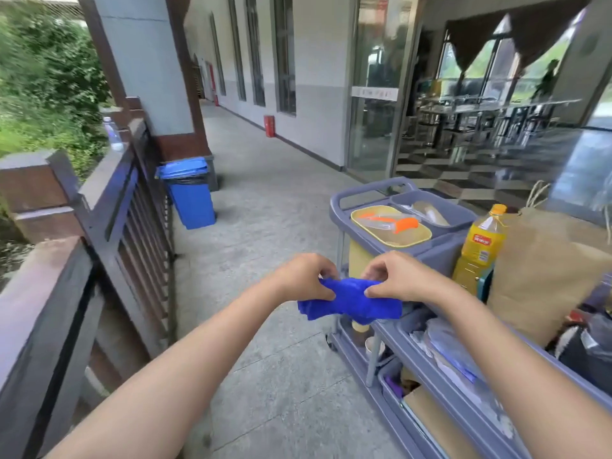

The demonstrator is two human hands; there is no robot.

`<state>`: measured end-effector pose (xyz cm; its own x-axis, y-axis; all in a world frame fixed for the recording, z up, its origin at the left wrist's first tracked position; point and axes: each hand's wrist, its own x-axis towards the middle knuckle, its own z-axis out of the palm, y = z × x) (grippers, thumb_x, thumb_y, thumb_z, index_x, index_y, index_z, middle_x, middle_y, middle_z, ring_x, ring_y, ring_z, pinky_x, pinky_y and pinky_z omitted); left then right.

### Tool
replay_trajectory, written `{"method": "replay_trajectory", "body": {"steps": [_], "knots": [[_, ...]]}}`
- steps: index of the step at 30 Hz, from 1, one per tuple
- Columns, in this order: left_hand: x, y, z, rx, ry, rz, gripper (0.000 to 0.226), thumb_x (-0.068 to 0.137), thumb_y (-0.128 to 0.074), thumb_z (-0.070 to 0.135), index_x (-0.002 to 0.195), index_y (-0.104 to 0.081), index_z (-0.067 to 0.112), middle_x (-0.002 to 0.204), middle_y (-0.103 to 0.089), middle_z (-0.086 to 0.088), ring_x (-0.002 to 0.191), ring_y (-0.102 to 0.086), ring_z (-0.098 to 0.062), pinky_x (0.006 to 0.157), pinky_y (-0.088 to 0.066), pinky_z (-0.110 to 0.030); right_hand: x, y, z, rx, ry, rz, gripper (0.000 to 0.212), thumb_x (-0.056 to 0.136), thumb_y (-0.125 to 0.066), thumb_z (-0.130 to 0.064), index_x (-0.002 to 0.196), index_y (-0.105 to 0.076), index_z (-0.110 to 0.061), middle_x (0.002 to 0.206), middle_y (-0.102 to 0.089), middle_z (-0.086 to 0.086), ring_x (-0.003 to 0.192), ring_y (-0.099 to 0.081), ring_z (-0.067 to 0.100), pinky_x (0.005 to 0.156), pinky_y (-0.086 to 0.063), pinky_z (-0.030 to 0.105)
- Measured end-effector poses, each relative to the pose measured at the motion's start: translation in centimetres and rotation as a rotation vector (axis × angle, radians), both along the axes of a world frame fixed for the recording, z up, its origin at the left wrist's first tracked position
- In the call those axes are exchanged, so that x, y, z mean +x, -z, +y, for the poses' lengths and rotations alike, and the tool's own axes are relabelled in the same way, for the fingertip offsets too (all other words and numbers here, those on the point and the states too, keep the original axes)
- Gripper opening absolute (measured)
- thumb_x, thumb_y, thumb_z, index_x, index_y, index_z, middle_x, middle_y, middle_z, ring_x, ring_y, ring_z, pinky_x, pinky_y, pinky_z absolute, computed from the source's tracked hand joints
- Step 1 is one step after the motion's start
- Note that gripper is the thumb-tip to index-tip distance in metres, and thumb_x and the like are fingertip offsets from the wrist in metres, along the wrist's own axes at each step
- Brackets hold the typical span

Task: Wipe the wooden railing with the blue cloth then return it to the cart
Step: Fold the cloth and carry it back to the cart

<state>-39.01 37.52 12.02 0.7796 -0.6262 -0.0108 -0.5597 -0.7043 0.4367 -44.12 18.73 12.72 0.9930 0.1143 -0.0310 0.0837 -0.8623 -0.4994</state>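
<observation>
A bunched blue cloth (351, 301) sits at the centre of the frame, pinched along its top edge by the left hand (306, 276) and right hand (395, 279), fingers closed on the fabric. It hangs over the near corner of a grey cart (341, 207) at right, which carries a yellow tray (390, 225), a yellow bottle (480, 250) and a paper bag (546, 273). The wooden railing (109, 200) runs along the left, well apart from the cloth, with a blue bin (192, 193) beside it. The cart's lower shelves are cluttered and hard to make out.
</observation>
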Motion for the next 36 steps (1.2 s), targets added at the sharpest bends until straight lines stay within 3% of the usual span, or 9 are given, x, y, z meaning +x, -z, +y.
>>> {"method": "replay_trajectory", "body": {"steps": [5, 10, 14, 17, 20, 23, 29, 32, 36], "knots": [[7.1, 1.4, -2.6, -0.041, 0.131, 0.027, 0.025, 0.075, -0.064, 0.011, 0.099, -0.069, 0.012, 0.103, -0.069, -0.006, 0.077, -0.052, -0.01, 0.056, -0.036, -0.005, 4.8, 0.3, -2.0, 0.01, 0.106, 0.041, 0.013, 0.069, -0.067, -0.012, 0.082, -0.071, -0.013, 0.085, -0.074, 0.005, 0.081, -0.067, 0.018, 0.075, -0.054, 0.035], [14.5, 2.2, -6.4, -0.048, 0.227, -0.01, 0.027, 0.075, -0.066, 0.013, 0.101, -0.069, 0.014, 0.105, -0.069, -0.005, 0.083, -0.055, -0.013, 0.063, -0.031, -0.009, 10.5, 1.2, -5.1, 0.03, 0.19, 0.038, 0.013, 0.07, -0.067, -0.01, 0.083, -0.07, -0.011, 0.085, -0.074, 0.007, 0.079, -0.066, 0.018, 0.075, -0.053, 0.034], [20.7, 2.3, -11.1, -0.048, 0.35, -0.023, 0.027, 0.075, -0.065, 0.011, 0.102, -0.069, 0.012, 0.104, -0.07, -0.006, 0.087, -0.056, -0.011, 0.064, -0.033, -0.01, 15.3, 1.9, -9.6, 0.043, 0.26, 0.02, 0.013, 0.071, -0.069, -0.011, 0.083, -0.071, -0.013, 0.084, -0.074, 0.006, 0.07, -0.06, 0.01, 0.067, -0.05, 0.023], [24.8, 1.6, -15.1, -0.025, 0.433, -0.028, 0.025, 0.075, -0.064, 0.01, 0.1, -0.069, 0.009, 0.103, -0.07, -0.007, 0.093, -0.058, -0.017, 0.074, -0.041, -0.02, 18.8, 1.7, -13.0, 0.032, 0.322, 0.019, 0.01, 0.07, -0.071, -0.013, 0.079, -0.071, -0.019, 0.079, -0.072, -0.001, 0.064, -0.056, 0.003, 0.058, -0.043, 0.011], [28.8, 1.2, -19.1, 0.002, 0.501, -0.032, 0.026, 0.075, -0.065, 0.011, 0.1, -0.068, 0.01, 0.104, -0.069, -0.006, 0.096, -0.059, -0.02, 0.082, -0.047, -0.03, 21.7, 1.4, -16.1, 0.031, 0.376, 0.031, 0.012, 0.069, -0.07, -0.013, 0.075, -0.069, -0.024, 0.078, -0.072, -0.003, 0.066, -0.06, 0.005, 0.063, -0.048, 0.017], [32.0, 1.1, -22.6, -0.005, 0.557, -0.026, 0.027, 0.075, -0.066, 0.012, 0.102, -0.067, 0.012, 0.106, -0.069, -0.006, 0.096, -0.059, -0.02, 0.082, -0.047, -0.03, 23.9, 1.1, -18.6, 0.032, 0.44, 0.027, 0.02, 0.068, -0.07, -0.014, 0.065, -0.062, -0.032, 0.073, -0.069, -0.008, 0.065, -0.06, 0.001, 0.066, -0.049, 0.018], [36.3, 2.0, -28.8, 0.006, 0.711, -0.012, 0.024, 0.073, -0.065, 0.01, 0.096, -0.07, 0.013, 0.096, -0.071, -0.005, 0.08, -0.055, -0.013, 0.062, -0.036, -0.017, 26.0, 2.1, -22.4, 0.011, 0.586, 0.037, 0.016, 0.067, -0.07, -0.015, 0.072, -0.064, -0.03, 0.071, -0.065, -0.011, 0.065, -0.059, -0.001, 0.063, -0.047, 0.013], [37.9, 2.4, -31.2, 0.02, 0.795, 0.0, 0.024, 0.073, -0.064, 0.011, 0.096, -0.07, 0.015, 0.096, -0.07, -0.003, 0.086, -0.059, -0.017, 0.072, -0.048, -0.026, 26.7, 2.8, -23.7, 0.028, 0.667, 0.034, 0.016, 0.067, -0.07, -0.016, 0.071, -0.063, -0.03, 0.069, -0.065, -0.013, 0.064, -0.059, -0.004, 0.066, -0.051, 0.018], [39.8, 3.8, -34.6, 0.037, 0.939, -0.003, 0.026, 0.073, -0.064, 0.011, 0.098, -0.069, 0.015, 0.096, -0.069, -0.006, 0.088, -0.059, -0.021, 0.076, -0.049, -0.033, 27.2, 4.3, -24.6, 0.049, 0.802, 0.054, 0.013, 0.068, -0.069, -0.015, 0.075, -0.066, -0.026, 0.067, -0.064, -0.013, 0.063, -0.059, -0.003, 0.07, -0.055, 0.025]]}}
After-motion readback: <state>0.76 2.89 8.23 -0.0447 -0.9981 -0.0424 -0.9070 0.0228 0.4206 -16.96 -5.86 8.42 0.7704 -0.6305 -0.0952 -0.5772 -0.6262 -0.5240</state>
